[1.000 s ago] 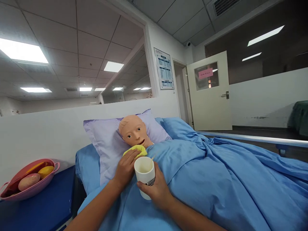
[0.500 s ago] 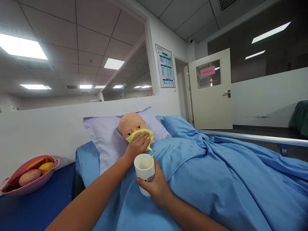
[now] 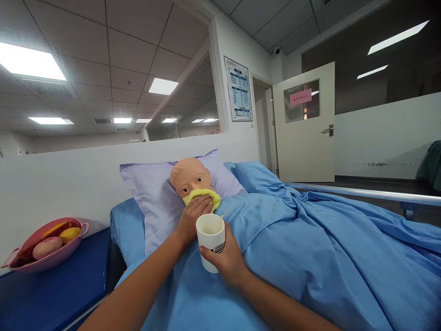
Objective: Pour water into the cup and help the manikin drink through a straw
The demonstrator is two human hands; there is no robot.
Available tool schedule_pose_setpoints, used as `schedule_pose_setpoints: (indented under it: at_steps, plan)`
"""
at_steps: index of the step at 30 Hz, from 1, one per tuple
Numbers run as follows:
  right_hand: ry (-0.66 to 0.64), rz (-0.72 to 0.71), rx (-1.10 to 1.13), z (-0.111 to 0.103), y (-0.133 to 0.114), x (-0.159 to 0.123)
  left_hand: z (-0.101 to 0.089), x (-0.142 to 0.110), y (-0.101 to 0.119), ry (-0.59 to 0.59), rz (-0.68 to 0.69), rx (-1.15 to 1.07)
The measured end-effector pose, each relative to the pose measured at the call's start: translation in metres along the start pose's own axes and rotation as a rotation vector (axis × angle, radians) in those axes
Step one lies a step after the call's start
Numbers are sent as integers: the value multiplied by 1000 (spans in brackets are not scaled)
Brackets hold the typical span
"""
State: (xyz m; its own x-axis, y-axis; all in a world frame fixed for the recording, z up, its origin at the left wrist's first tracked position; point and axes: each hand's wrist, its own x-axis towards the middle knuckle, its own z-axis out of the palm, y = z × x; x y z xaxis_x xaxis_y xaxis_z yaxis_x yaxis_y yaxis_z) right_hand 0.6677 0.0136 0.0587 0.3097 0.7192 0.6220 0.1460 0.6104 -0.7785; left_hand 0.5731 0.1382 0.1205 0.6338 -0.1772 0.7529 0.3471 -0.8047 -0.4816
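Observation:
A bald manikin (image 3: pixel 189 174) lies with its head on a lilac pillow (image 3: pixel 151 193) and its body under a blue quilt (image 3: pixel 303 248). My left hand (image 3: pixel 195 215) presses a folded yellow cloth (image 3: pixel 213 196) over the manikin's mouth and chin, fingers together on top of it. Just in front of that, my right hand (image 3: pixel 230 257) is wrapped round a white cup (image 3: pixel 206 239) with black stripes, held nearly upright above the quilt. A thin pale stick (image 3: pixel 227 212) pokes out past the cup's rim. What the cup contains is hard to make out.
On a dark blue bedside surface (image 3: pixel 51 294) at left stands a pink basket (image 3: pixel 58 261) of fruit, one piece yellow. A bed rail (image 3: pixel 365 195) runs along the far right side. Behind are a white partition (image 3: pixel 69 179) and an open door (image 3: pixel 306 147).
The cloth under my left hand has slid lower on the manikin's face, showing more of the nose. My right hand and the cup appear slightly higher and further right; the view has shifted a little.

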Motion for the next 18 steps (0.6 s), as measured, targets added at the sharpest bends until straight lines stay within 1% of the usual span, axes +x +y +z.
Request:
schedule_pose_setpoints:
  at_steps: [4,7,10,13,16,18]
  plan:
    - [5,20,41,-1,3,2,-2,-10,2,82,-35,-26]
    - [-3,7,59,0,4,3,-1,-23,-2,104,-42,-20]
    - [5,18,55,0,5,3,2,-41,-9,74,-34,-13]
    - [12,68,40,0,7,4,6,-61,-14,-3,-49,-32]
    - [-30,91,10,-4,7,7,15,-80,-10,-34,-172,-93]
    - [-71,96,-22,-7,7,10,22,-90,-4,-24,-274,-134]
